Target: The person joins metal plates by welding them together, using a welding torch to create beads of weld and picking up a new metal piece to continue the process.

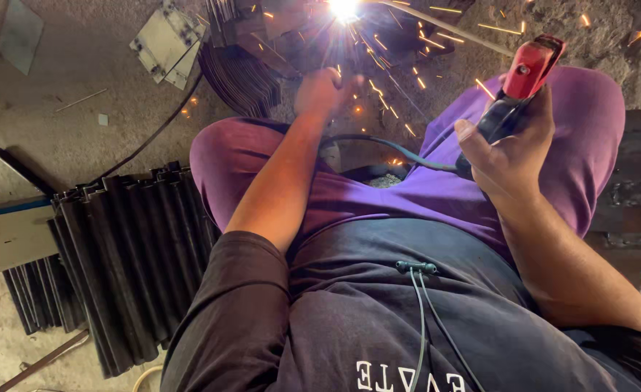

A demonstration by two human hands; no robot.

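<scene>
The welding arc (344,9) burned out to plain white at the top edge, and whatever metal lay under it could not be made out. Just below the arc, the left hand (320,91) was fisted, so what it gripped stayed hidden. Right of the arc, the right hand (505,156) covered the lower grip of the red electrode holder (529,69). Far below-left of the arc, the black tubes (128,261) ran behind the person's sleeve.

The person wears a dark grey short-sleeved cotton shirt (378,319), purple trousers (407,192), and a thin black neck cable (421,319).
</scene>
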